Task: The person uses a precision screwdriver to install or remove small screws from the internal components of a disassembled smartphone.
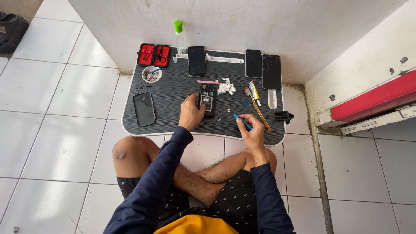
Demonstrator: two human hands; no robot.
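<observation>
opened phone [208,99] mid-worktop [173,86]: light, rigid, fragile inside, grip by edges | left hand [190,113] fingers closed round its lower-left edge | right hand [251,132], right of phone, pinches teal tool [241,121]

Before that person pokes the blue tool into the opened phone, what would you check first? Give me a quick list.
1. Left hand steadies the opened phone: ok.
2. Right hand grips the blue tool: ok.
3. Tool tip touching the phone: not ok, still apart.
4. Phone flat on the lap table: ok.
5. Loose small part beside the phone out of the way: cannot tell.
</observation>
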